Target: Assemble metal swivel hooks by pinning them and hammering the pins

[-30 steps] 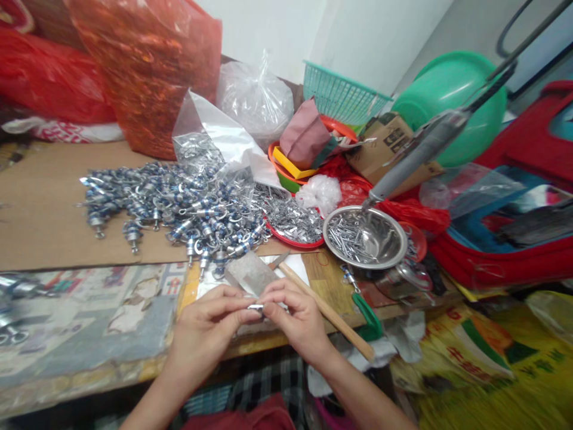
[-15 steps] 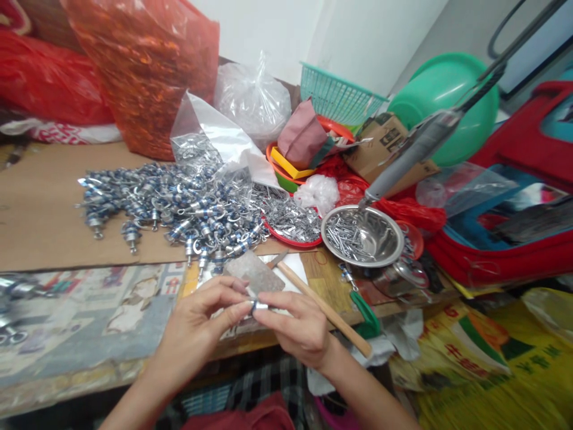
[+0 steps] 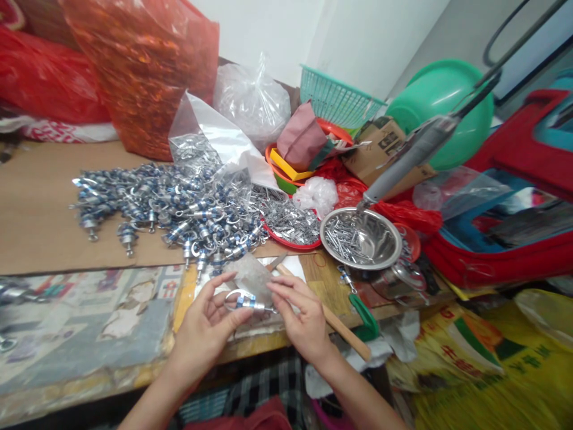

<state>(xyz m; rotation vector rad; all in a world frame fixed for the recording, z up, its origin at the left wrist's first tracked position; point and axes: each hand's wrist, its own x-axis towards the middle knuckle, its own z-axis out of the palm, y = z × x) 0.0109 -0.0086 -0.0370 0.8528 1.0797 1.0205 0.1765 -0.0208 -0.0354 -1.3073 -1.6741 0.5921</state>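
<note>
My left hand [image 3: 203, 331] and my right hand [image 3: 302, 319] meet over the front edge of the table [image 3: 89, 334]. Between their fingertips sits a small metal fitting with a blue band and a ring [image 3: 244, 300]. The left thumb and fingers pinch its ring end, the right fingertips touch its other end. Just behind the hands lies a grey stone block [image 3: 251, 276]. A big heap of the same blue-banded metal fittings [image 3: 165, 206] covers the cardboard sheet [image 3: 36, 221] beyond.
A steel bowl of screws [image 3: 360, 237], a red plate of small metal pieces [image 3: 289, 222] and a wooden-handled tool [image 3: 331, 322] lie to the right. A hanging power screwdriver [image 3: 403, 161] points into the bowl. Plastic bags [image 3: 143, 65], a green basket [image 3: 338, 98] and a green basin [image 3: 443, 98] stand behind.
My hands have opened up a little and drifted left. The fitting's ring is now plainly visible between them, where earlier the fingers were closed tight around it.
</note>
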